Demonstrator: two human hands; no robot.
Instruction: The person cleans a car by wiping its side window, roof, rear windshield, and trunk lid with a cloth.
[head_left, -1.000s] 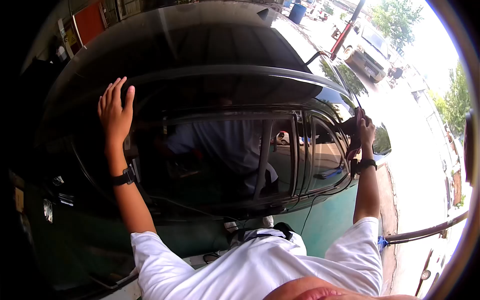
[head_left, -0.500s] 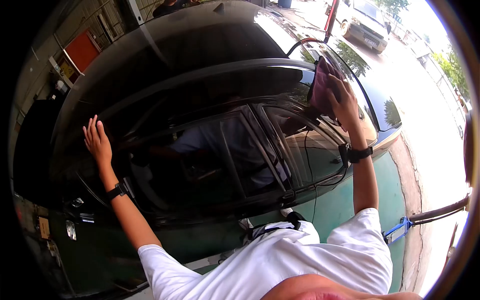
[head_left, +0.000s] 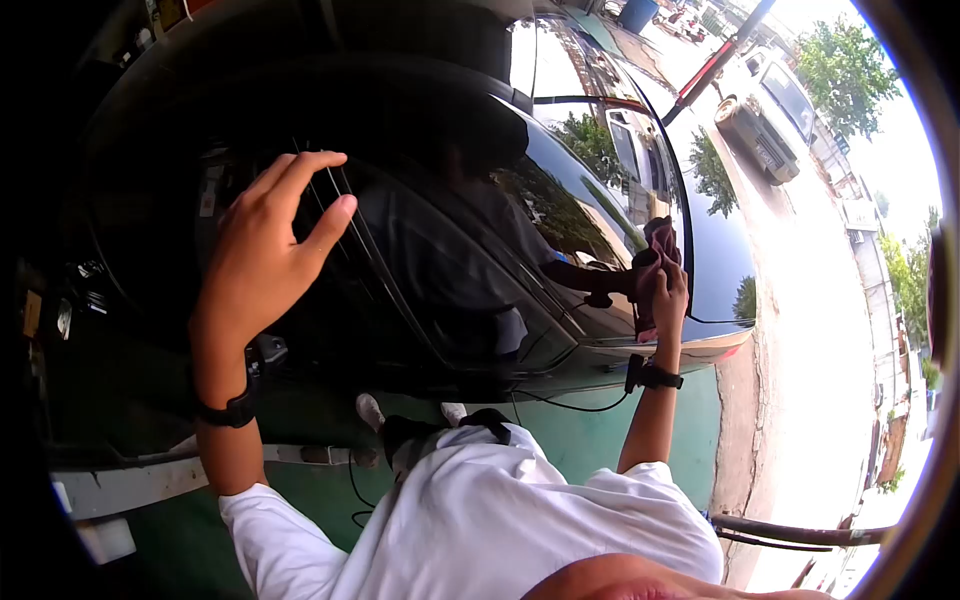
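A glossy black car [head_left: 430, 120] fills the middle of the head view. With its fingers closed on a dark purple cloth [head_left: 657, 240], my right hand [head_left: 668, 295] is at the rear side panel, where the cloth lies against the paint. My left hand [head_left: 265, 250] is raised near the side windows, fingers and thumb apart, holding nothing; whether it touches the car I cannot tell. Black bands with small devices sit on both wrists. The car's side reflects my body and arm.
Green floor [head_left: 670, 420] runs beneath the car, beside cracked concrete [head_left: 745, 430]. A red and dark post [head_left: 715, 70] stands past the car's rear. Farther off is a parked light-coloured vehicle [head_left: 770, 115]. A cable [head_left: 575, 405] hangs by my right wrist, and a metal lift arm [head_left: 170, 487] lies low left.
My right hand and the cloth have come down from the upper rear window area to the rear side panel. My left hand looks larger and nearer. The camera view has shifted along the car.
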